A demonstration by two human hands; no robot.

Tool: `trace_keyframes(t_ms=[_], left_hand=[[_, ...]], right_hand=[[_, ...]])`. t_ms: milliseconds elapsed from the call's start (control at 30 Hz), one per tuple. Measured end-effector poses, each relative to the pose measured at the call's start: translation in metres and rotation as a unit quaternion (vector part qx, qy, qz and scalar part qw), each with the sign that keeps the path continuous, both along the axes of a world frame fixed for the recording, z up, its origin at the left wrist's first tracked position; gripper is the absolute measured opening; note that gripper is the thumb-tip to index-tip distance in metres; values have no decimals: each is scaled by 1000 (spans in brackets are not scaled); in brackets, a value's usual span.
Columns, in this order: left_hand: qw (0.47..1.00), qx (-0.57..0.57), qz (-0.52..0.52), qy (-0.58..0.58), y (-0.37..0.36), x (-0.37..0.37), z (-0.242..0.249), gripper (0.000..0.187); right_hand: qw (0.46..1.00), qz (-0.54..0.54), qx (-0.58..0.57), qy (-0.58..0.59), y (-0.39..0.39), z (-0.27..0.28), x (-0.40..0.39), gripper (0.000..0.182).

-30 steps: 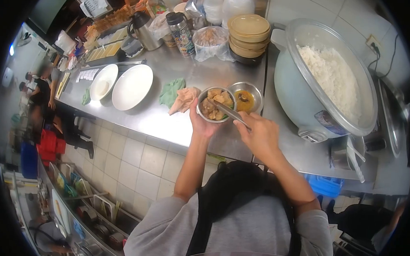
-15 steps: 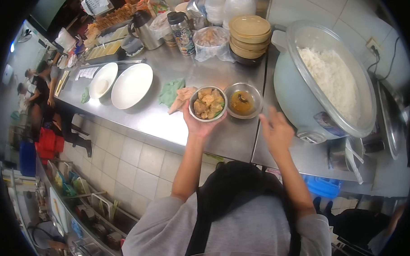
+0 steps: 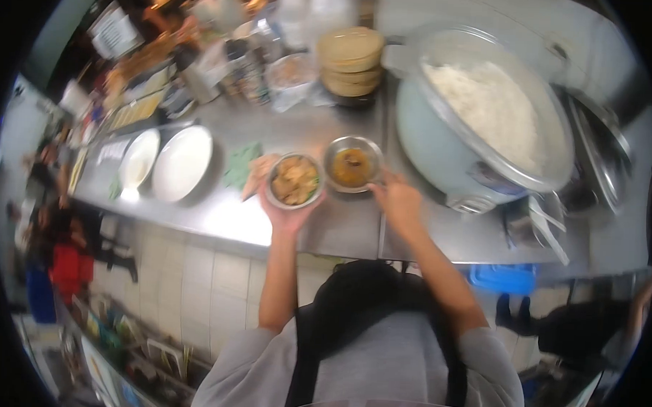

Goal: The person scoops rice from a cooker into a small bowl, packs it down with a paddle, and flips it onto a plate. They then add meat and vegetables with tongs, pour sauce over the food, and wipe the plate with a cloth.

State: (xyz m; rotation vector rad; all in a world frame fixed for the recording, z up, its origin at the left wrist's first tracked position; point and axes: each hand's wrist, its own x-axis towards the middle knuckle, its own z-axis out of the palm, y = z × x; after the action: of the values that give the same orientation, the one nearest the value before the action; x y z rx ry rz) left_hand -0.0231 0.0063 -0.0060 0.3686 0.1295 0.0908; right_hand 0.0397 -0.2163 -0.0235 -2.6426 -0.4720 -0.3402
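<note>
My left hand (image 3: 285, 218) holds a small round bowl (image 3: 272, 193) from below, its fingers curled around the side. Chunky browned food pieces (image 3: 296, 179) with a bit of green fill this bowl. Just right of it, a shallow metal bowl (image 3: 333, 153) rests on the steel counter with brownish liquid (image 3: 352, 167) and a dark piece inside. The fingers of my right hand (image 3: 399, 204) are closed at that metal bowl's lower right rim; motion blur softens the exact grip. A pinkish cloth (image 3: 259, 174) and a green cloth (image 3: 242, 163) lie left of my left hand.
At right stands a large cooker (image 3: 436, 128) full of white rice (image 3: 487, 112). Two white plates, a large one (image 3: 183, 163) and a smaller one (image 3: 139, 160), lie at left. Stacked tan bowls (image 3: 350, 61) stand behind. The steel counter (image 3: 339, 229) ends just before my body.
My right hand has moved from the air beside the metal bowl to its rim. My left hand still holds the food bowl. The whole view has shifted and blurred.
</note>
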Motion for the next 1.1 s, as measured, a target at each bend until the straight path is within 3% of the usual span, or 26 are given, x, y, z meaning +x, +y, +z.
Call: trace_keyframes(t_ms=[100,167,200,267,333,367,400,433,467,500,533,567,600,633,667,800,1100], left_hand=[[998,23,19,50,5,-1,-6,69],[1000,4,-5,30,8,-5,-15,70],[1000,-12,-15,16,8,-7,-8,70],[999,-28,-35,6,11,-7,-12,71],[999,-37,-24,2,15,-5,-28,72],[993,115,3,0,20,-3,-55,71],[944,328,29,4,21,-7,-43,71],[849,524,65,27,21,-13,-29,70],[825,556,93,37,23,-14,-30,70],[901,423,90,35,20,-13,-30,69],[983,159,80,33,22,-10,-26,69],[997,17,75,23,25,-13,-18,69],[997,-41,67,6,27,-15,-10,69],[997,-37,64,-27,27,-21,1,69],[997,-37,39,-51,25,-24,5,68],[996,-62,40,-44,22,-16,20,65],[994,-93,33,-44,28,-39,11,66]], right_hand=[[998,-49,-42,-3,11,2,1,55],[979,-61,-69,-179,4,18,-10,54],[976,-85,-80,-184,-10,26,-20,54],[986,91,82,-116,-26,51,-39,41],[936,9,61,-346,-70,96,-57,22],[923,-52,65,-377,-115,109,-53,23],[928,-149,79,-334,-168,115,-55,25],[927,-246,92,-269,-221,117,-55,26],[927,-313,84,-190,-278,115,-50,29],[936,-326,70,-114,-329,113,-40,31],[958,-274,-22,-81,-414,63,-19,32],[970,-211,-107,-57,-496,15,2,34],[974,-184,-133,-8,-523,-1,18,35],[947,-172,-251,100,-505,22,14,35],[925,-187,-294,155,-480,45,4,35],[902,-203,-319,207,-431,80,22,35],[890,-188,-339,240,-399,94,11,34]])
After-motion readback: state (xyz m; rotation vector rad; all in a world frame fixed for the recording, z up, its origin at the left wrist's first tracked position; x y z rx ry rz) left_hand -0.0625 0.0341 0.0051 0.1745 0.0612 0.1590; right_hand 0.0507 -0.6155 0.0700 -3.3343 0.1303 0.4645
